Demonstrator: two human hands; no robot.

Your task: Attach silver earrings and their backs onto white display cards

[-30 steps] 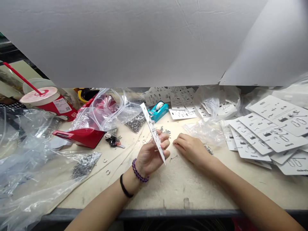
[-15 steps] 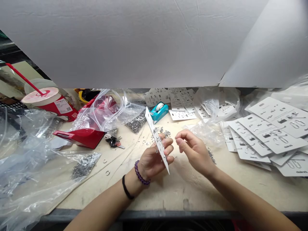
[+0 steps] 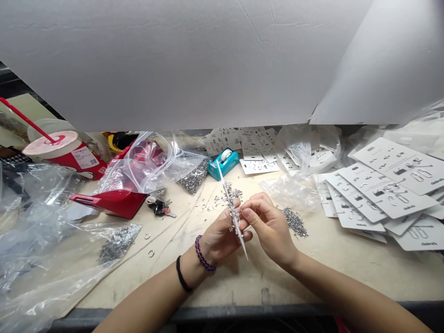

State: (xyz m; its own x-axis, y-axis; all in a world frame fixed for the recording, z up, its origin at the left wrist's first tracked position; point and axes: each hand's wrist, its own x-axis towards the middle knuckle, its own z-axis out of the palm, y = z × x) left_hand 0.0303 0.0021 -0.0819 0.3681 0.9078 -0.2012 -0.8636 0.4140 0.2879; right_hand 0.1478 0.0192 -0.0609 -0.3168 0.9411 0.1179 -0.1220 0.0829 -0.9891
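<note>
In the head view, the left hand (image 3: 222, 240) is gripping a white card (image 3: 232, 210), holding it nearly edge-on above the desk (image 3: 294, 282), with small metal pieces sticking out from it. A purple bead bracelet (image 3: 204, 254) and a black band (image 3: 181, 274) are circling that wrist. The right hand (image 3: 274, 226) is bringing its thumb and fingertips together at the card's right face; whether they are pinching a small piece, one cannot tell.

Just right of the right hand, a pile of metal bits (image 3: 294, 223) is lying; farther right, a stack of cards (image 3: 388, 187) is spreading out. Beyond the hands, a teal tape dispenser (image 3: 224, 165) is standing near a bag of metal parts (image 3: 194, 178). To the left of the left hand, keys (image 3: 161, 208) and two rings (image 3: 151, 253) are resting, and farther left a red cup (image 3: 81, 159) is leaning.
</note>
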